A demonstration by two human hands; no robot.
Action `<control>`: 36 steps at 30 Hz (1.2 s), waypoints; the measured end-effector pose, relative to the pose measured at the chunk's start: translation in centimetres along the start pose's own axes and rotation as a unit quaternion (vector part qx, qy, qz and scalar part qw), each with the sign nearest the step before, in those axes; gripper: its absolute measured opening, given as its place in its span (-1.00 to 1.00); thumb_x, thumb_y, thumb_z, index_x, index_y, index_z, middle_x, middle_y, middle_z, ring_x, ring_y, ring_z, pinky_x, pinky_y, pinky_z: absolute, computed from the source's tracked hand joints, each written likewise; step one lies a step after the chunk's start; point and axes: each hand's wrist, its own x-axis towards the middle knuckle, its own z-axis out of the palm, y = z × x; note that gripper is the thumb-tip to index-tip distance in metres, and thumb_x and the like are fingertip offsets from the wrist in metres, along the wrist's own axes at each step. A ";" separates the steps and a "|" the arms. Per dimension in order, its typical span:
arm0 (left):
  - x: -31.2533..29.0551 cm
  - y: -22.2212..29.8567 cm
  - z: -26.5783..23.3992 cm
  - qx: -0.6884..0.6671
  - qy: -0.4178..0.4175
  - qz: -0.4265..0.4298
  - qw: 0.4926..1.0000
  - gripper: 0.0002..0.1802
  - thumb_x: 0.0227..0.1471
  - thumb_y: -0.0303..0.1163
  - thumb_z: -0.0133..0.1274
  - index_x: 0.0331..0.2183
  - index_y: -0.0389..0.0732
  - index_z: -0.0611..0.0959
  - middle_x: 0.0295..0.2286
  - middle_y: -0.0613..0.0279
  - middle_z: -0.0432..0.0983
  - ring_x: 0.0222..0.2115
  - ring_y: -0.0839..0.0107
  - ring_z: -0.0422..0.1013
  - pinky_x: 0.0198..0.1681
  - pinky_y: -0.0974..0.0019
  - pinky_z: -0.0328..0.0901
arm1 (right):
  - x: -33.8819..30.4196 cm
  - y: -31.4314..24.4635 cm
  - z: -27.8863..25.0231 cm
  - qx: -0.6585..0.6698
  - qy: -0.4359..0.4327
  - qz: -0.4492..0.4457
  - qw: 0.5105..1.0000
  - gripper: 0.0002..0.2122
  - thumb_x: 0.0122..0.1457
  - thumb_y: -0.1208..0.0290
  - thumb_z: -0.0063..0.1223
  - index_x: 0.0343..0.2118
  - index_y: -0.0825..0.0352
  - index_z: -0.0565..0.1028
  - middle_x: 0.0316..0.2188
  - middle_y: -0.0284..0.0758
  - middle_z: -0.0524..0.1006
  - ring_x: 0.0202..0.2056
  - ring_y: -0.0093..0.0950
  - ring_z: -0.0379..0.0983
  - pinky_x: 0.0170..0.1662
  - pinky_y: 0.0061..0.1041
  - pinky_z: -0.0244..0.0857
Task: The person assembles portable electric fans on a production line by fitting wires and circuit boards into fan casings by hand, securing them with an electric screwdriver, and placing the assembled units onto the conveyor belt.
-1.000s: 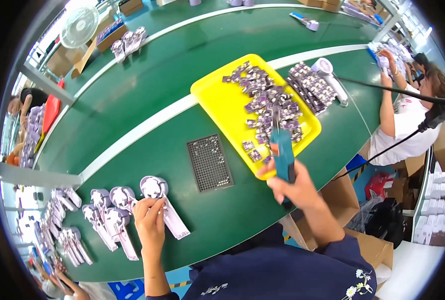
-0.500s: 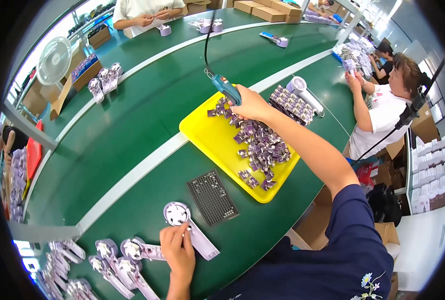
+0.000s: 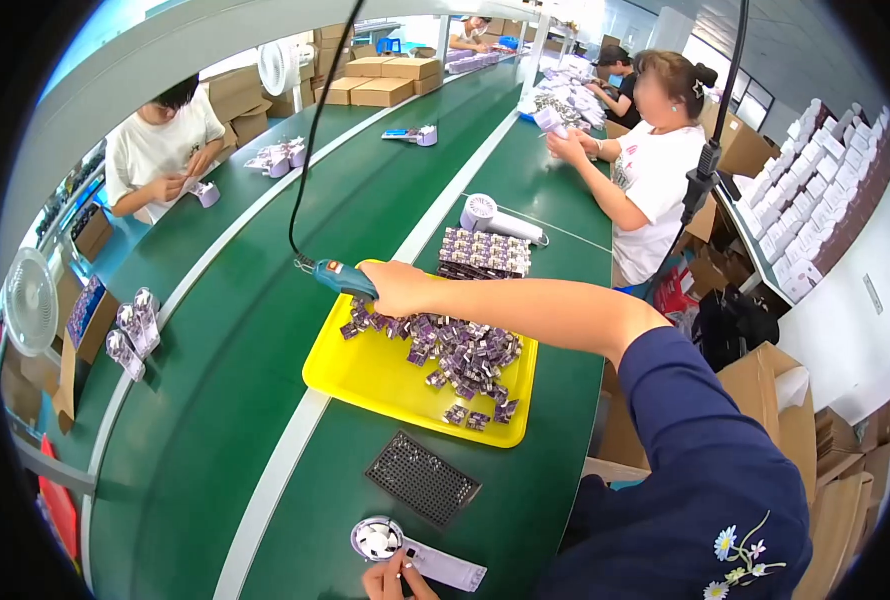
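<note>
My right hand (image 3: pixel 403 289) is wrapped round a teal electric screwdriver (image 3: pixel 344 279), which hangs on a black cord. It is over the far side of a yellow tray (image 3: pixel 360 385) holding many small purple circuit boards (image 3: pixel 470 350). At the lower edge my left hand (image 3: pixel 397 580), partly cut off, has its fingers pinched at the neck of an open handheld fan housing (image 3: pixel 445 568). A small dark piece shows by the fingertips; I cannot make out what it is. The housing lies flat, its white fan blades (image 3: pixel 377 539) facing up. Beside it sits a black perforated screw tray (image 3: pixel 423 478).
Behind the yellow tray are stacked circuit-board panels (image 3: pixel 485 252) and a whole handheld fan (image 3: pixel 500 220). Other fan parts (image 3: pixel 135 335) lie across the green conveyor (image 3: pixel 230 290). Co-workers handle parts at far left and right. A cord (image 3: pixel 317 120) hangs above the conveyor.
My view has swung to the right, so the scene sits further left and the nearby fan housings have left the picture. The right hand still holds the screwdriver; the left stays at the housing.
</note>
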 end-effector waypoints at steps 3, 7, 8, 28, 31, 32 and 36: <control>0.5 -0.5 -0.4 0.036 0.004 0.027 0.999 -0.82 0.07 -0.54 0.17 -0.22 -0.24 0.70 -0.31 -0.02 0.43 -0.28 0.05 0.41 -0.18 0.09 0.35 | 0.4 0.5 0.5 -0.021 -0.005 -0.025 0.999 -0.62 0.01 0.40 0.20 -0.10 0.29 0.38 -0.27 -0.02 0.56 -0.17 0.00 0.52 -0.11 -0.10 0.37; -0.2 -1.6 -0.8 0.041 0.009 0.051 0.998 -0.83 0.09 -0.56 0.16 -0.22 -0.30 0.68 -0.28 -0.01 0.45 -0.29 0.07 0.44 -0.16 0.15 0.37 | -0.4 -1.2 0.6 -0.004 -0.022 -0.003 1.000 -0.66 -0.03 0.48 0.17 -0.14 0.34 0.42 -0.22 -0.01 0.57 -0.10 -0.01 0.51 -0.06 -0.13 0.37; -0.2 -1.3 -0.7 0.038 0.003 0.055 0.998 -0.85 0.09 -0.57 0.15 -0.23 -0.31 0.67 -0.28 -0.02 0.45 -0.29 0.08 0.44 -0.17 0.16 0.38 | -0.5 -0.6 0.6 -0.005 -0.007 -0.023 1.000 -0.63 -0.03 0.50 0.17 -0.10 0.33 0.42 -0.21 -0.02 0.57 -0.09 -0.03 0.52 -0.06 -0.14 0.38; -0.3 -2.2 -0.5 -0.026 0.018 -0.054 0.998 -0.87 0.08 -0.70 0.07 -0.28 -0.37 0.59 -0.32 0.05 0.51 -0.35 0.22 0.54 -0.27 0.30 0.47 | -27.8 -13.9 3.6 0.272 -0.176 -0.103 0.940 -0.72 0.03 0.51 0.38 -0.23 0.37 0.50 -0.35 -0.44 0.61 -0.35 -0.65 0.50 -0.22 -0.65 0.38; -0.8 -2.1 -0.1 -0.064 0.023 -0.050 0.996 -0.86 0.02 -0.70 0.09 -0.32 -0.30 0.56 -0.36 0.06 0.47 -0.42 0.08 0.50 -0.36 0.18 0.39 | -28.3 -15.1 4.9 0.235 -0.189 -0.113 0.947 -0.75 0.07 0.52 0.34 -0.22 0.38 0.49 -0.34 -0.38 0.63 -0.33 -0.61 0.53 -0.18 -0.57 0.41; -0.8 -2.3 0.2 -0.065 0.032 -0.035 0.997 -0.87 0.04 -0.68 0.07 -0.32 -0.29 0.56 -0.34 0.05 0.48 -0.41 0.03 0.49 -0.37 0.15 0.38 | -28.0 -15.6 5.1 0.223 -0.181 -0.126 0.950 -0.74 0.07 0.51 0.34 -0.22 0.38 0.49 -0.34 -0.36 0.63 -0.32 -0.60 0.54 -0.18 -0.56 0.42; -1.2 -2.0 -0.2 -0.046 0.012 -0.051 0.998 -0.92 0.09 -0.59 0.05 -0.30 -0.29 0.56 -0.31 0.06 0.47 -0.39 -0.01 0.50 -0.36 0.08 0.39 | -27.6 -16.6 6.4 0.174 -0.183 -0.138 0.958 -0.68 0.06 0.46 0.37 -0.18 0.38 0.46 -0.33 -0.28 0.62 -0.30 -0.54 0.57 -0.19 -0.51 0.43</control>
